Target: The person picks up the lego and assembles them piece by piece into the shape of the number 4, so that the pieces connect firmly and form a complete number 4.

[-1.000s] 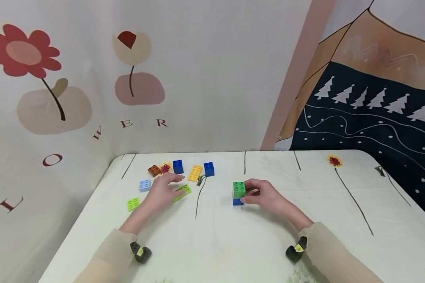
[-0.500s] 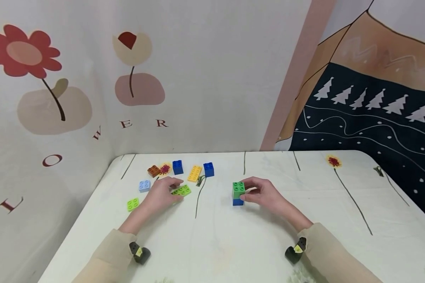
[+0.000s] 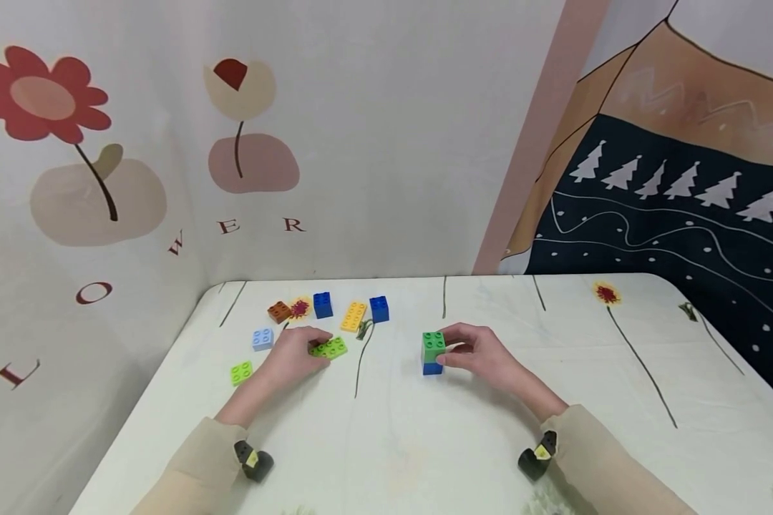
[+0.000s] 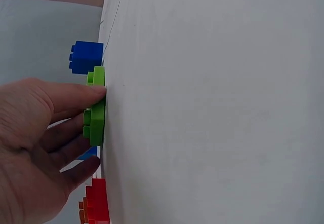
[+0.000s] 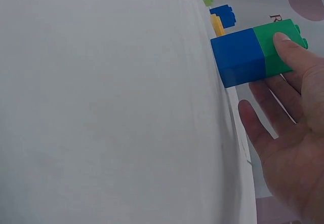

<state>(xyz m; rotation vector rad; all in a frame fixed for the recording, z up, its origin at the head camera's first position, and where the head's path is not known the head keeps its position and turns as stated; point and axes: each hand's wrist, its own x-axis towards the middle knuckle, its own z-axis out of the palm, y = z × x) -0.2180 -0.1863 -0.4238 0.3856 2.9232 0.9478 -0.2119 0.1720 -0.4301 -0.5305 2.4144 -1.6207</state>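
My left hand (image 3: 293, 355) pinches a long lime-green toy building brick (image 3: 333, 348) between thumb and fingers. In the left wrist view the lime brick (image 4: 97, 125) stands at the table surface, with the thumb on its near side. To the right, my right hand (image 3: 479, 350) grips a green brick (image 3: 434, 343) that sits on top of a blue brick (image 3: 432, 369). The right wrist view shows the thumb against the green brick (image 5: 273, 49), the blue brick (image 5: 238, 57) joined below it; the fingertips behind are partly hidden.
Behind the left hand lie a brown brick (image 3: 279, 312), a blue brick (image 3: 323, 305), a yellow brick (image 3: 353, 316) and another blue brick (image 3: 379, 309). A light blue brick (image 3: 263, 339) and a small lime brick (image 3: 241, 373) lie left. A red brick (image 4: 100, 199) appears in the left wrist view.
The left hand has lowered slightly toward me, and its thumb and fingers have closed on the long lime-green brick. The right hand and its two stacked bricks have stayed nearly still.
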